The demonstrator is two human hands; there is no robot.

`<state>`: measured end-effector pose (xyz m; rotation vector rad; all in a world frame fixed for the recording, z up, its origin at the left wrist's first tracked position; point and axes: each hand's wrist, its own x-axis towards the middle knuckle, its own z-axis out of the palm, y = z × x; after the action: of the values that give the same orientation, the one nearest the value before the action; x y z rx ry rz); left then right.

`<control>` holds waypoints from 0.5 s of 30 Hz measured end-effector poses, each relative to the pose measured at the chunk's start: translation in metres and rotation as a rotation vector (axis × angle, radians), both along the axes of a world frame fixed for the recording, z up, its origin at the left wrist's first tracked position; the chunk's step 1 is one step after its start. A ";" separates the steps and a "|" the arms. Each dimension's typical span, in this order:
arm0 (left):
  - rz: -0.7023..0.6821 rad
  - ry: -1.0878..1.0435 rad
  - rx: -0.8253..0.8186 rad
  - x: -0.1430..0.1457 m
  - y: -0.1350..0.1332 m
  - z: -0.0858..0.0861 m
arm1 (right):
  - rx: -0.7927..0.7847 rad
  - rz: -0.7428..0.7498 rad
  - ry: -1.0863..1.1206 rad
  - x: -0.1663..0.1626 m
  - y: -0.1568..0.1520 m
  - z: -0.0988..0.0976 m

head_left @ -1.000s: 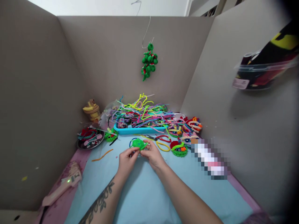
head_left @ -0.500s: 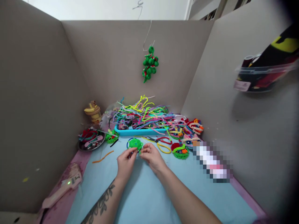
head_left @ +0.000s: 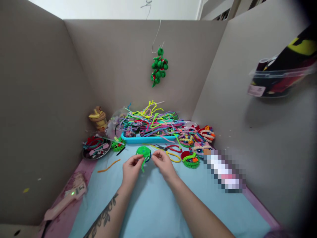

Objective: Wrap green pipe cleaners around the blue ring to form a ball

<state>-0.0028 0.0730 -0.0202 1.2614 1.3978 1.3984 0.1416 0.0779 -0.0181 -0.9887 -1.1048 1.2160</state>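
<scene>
My left hand (head_left: 133,166) pinches the lower left edge of a round green pipe-cleaner piece (head_left: 144,151) and holds it a little above the blue table cover. A short green end hangs below the piece, and dark blue shows along its right side. Close by that blue edge, my right hand (head_left: 160,162) has its thumb and forefinger pressed together; what lies between them is too small to make out. Just behind the right hand lie scissors (head_left: 174,158) with one red and one yellow handle. A green and red pipe-cleaner figure (head_left: 190,160) sits to their right.
A blue tray (head_left: 153,140) heaped with coloured pipe cleaners stands at the back. At left are a metal bowl (head_left: 89,155), an orange pipe cleaner (head_left: 109,166) and a pink glue gun (head_left: 66,200) with a green light. Grey panels (head_left: 119,59) enclose three sides.
The green piece has turned, its blue edge now at the right and a green end hanging down. My left hand has shifted slightly left, and the right fingers have moved up a little.
</scene>
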 end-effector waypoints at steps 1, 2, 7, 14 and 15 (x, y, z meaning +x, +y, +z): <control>-0.012 0.017 0.016 0.001 -0.001 -0.001 | 0.002 -0.058 -0.026 -0.001 0.002 -0.003; -0.021 0.039 0.035 0.002 -0.002 -0.001 | 0.002 -0.088 -0.048 -0.002 0.003 -0.005; -0.040 0.147 0.110 0.007 -0.007 0.002 | -0.091 -0.087 0.007 -0.009 0.001 -0.009; -0.092 0.079 0.024 0.009 -0.005 0.004 | -0.225 -0.037 0.143 -0.007 0.005 -0.012; -0.102 0.055 0.014 0.009 -0.005 0.004 | -0.228 -0.042 0.145 -0.006 0.006 -0.013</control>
<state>0.0063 0.0682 -0.0165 1.3701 1.3426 1.3160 0.1352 0.0838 -0.0313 -1.0714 -0.8418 1.3778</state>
